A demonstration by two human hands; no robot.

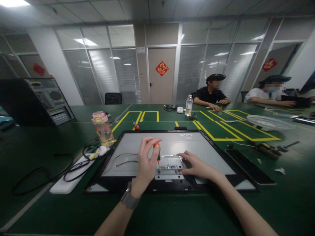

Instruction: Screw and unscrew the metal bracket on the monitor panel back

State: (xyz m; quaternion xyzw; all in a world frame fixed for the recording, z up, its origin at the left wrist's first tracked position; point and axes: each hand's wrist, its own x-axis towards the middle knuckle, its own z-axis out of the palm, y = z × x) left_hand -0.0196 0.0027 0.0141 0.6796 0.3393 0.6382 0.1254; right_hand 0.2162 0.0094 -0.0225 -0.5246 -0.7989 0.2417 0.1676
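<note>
A monitor panel point(209, 154) with its back exposed lies flat on the green table in front of me. A metal bracket with connector ports point(169, 177) sits at its middle, near the edge closest to me. My left hand point(147, 155), with a watch on the wrist, is closed round an orange and black screwdriver point(158, 154). The screwdriver stands nearly upright, its tip at the left part of the bracket. My right hand point(197, 165) rests on the bracket's right side, thumb and fingers apart. Thin wires run across the panel's left part.
Left of the panel are a white power strip point(71, 177) with black cables, a pink-lidded bottle point(102, 129) and a computer case point(49, 101). Right of it lies a black tablet-like slab point(249, 166). A clear bottle point(189, 105) stands farther back; two people sit at the far right.
</note>
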